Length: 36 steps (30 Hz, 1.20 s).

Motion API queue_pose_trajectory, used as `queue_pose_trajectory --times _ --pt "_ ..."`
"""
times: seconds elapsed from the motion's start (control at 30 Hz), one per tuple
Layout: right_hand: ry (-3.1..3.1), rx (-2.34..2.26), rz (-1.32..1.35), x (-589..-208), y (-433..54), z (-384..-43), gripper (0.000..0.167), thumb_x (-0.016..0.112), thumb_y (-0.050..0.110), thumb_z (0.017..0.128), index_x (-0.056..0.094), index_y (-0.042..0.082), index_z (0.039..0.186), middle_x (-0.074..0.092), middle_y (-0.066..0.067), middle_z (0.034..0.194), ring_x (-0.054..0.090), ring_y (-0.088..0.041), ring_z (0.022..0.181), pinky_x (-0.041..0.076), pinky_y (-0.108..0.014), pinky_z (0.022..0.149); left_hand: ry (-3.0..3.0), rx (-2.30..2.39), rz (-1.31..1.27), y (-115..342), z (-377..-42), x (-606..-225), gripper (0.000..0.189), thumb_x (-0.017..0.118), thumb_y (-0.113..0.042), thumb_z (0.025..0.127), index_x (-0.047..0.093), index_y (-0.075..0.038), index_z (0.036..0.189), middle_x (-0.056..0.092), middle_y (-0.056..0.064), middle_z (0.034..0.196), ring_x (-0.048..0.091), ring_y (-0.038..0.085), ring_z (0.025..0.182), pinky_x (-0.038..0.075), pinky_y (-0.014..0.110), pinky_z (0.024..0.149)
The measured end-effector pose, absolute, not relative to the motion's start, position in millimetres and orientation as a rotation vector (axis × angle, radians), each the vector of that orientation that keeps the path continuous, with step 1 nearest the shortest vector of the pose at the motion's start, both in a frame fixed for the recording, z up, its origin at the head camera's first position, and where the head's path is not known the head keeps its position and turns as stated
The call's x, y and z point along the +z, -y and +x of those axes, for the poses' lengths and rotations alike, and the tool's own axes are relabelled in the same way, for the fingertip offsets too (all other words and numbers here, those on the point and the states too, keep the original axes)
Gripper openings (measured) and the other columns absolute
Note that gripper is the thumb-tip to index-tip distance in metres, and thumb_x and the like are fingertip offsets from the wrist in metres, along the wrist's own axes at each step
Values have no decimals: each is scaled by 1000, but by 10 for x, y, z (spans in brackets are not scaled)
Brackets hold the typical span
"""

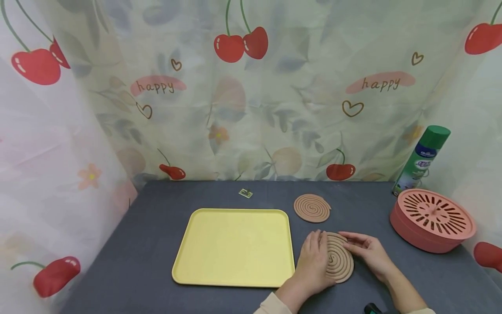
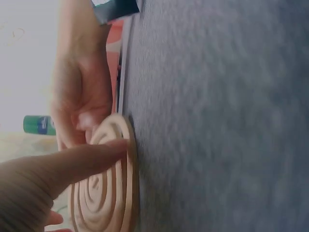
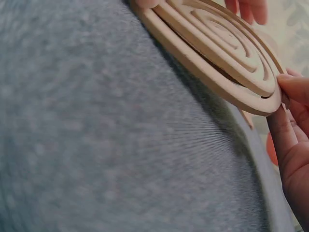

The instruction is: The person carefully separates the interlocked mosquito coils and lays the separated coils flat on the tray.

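Observation:
Both hands are on a brown spiral mosquito coil point(image 1: 340, 261) to the right of the yellow tray. My left hand point(image 1: 313, 266) grips its left side, with the thumb point(image 2: 91, 157) across the near edge and the other fingers at the far edge. At the coil's right side, my right hand point(image 1: 372, 255) pinches the rim; the right wrist view has the thumb above and a finger underneath. The coil is tilted in the wrist views, close over the dark table. A second mosquito coil point(image 1: 312, 208) lies flat behind it.
A yellow tray point(image 1: 233, 248) lies left of the hands. Behind it is a small metal piece point(image 1: 245, 192). To the right stands a round pink slotted box point(image 1: 431, 222), with a green spray can point(image 1: 421, 159) behind it. Printed curtains hang along the table's back and sides.

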State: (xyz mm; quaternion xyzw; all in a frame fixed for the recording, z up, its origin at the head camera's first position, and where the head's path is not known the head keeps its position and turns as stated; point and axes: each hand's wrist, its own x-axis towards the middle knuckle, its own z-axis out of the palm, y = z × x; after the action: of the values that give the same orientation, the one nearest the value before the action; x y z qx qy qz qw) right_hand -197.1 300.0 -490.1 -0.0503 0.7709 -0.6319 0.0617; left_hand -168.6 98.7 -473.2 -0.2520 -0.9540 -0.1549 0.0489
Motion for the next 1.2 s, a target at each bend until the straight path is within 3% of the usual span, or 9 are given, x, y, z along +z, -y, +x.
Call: queue_pose_trajectory --times 0.2,0.5,0.93,1.2 --pt "-2335 -1879 -210 -4857 -3011 -1941 44 61 12 89 51 -11 126 65 23 103 61 3 93 52 -18 77 2954 -873 -661 -873 -1722 -4632 103 83 -40 66 25 -11 146 28 6 148 26 23 139 33 33 110" --pt "-2278 -1884 -225 -4767 -2983 -1872 41 60 13 90 53 -8 125 66 20 104 61 1 92 52 -20 77 2862 -1441 -635 -712 -1767 -4546 69 79 -28 74 48 -15 135 47 0 136 43 16 128 39 31 105" --pt "-2243 -1954 -329 -4736 -2871 -1741 29 59 8 90 62 0 118 68 16 102 63 0 91 53 -20 76 2723 -1714 -728 -559 -1736 -4553 49 76 -20 78 59 -12 123 63 -4 117 56 2 105 47 18 88" --pt "-2211 -1979 -378 -4686 -2748 -1663 25 59 6 90 66 15 112 68 16 101 63 0 90 53 -19 75 2654 -1829 -752 -414 -1703 -4531 29 68 -14 84 65 -13 113 68 -4 100 60 -2 87 49 16 77"
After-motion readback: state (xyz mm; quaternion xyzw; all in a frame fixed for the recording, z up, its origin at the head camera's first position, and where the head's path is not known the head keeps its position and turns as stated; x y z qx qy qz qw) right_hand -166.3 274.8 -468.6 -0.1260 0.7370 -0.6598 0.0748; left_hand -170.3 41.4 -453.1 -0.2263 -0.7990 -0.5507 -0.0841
